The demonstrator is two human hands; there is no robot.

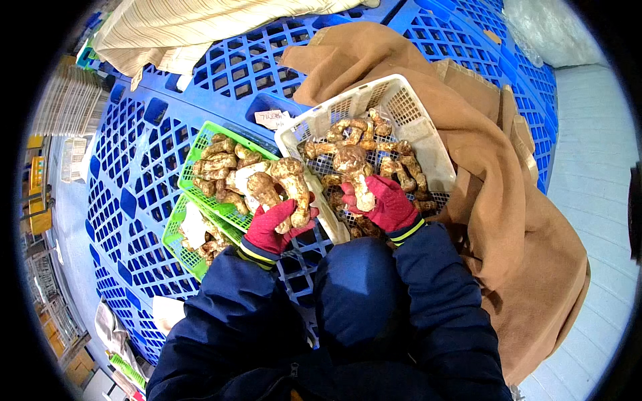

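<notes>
My left hand (275, 228), in a red glove with a yellow-striped cuff, is closed on two brown-capped mushrooms (291, 180), held side by side with their stems in the palm. Pinched by its pale stem, another mushroom (352, 162) with a broad brown cap is in my right hand (382, 206), gloved the same way. That hand is over the white plastic basket (424, 123), where several mushrooms (405, 160) lie loosely on the mesh bottom. Left of it, a green basket (188, 175) holds more mushrooms (218, 162) packed together; the left hand is at its right edge.
A second green basket (168, 235) with mushrooms and a white paper sits nearer me. Blue lattice pallets (144, 200) lie underneath. A brown blanket (528, 267) is heaped at the right, a striped cloth (174, 30) at the far left. A small paper label (271, 119) lies behind the baskets.
</notes>
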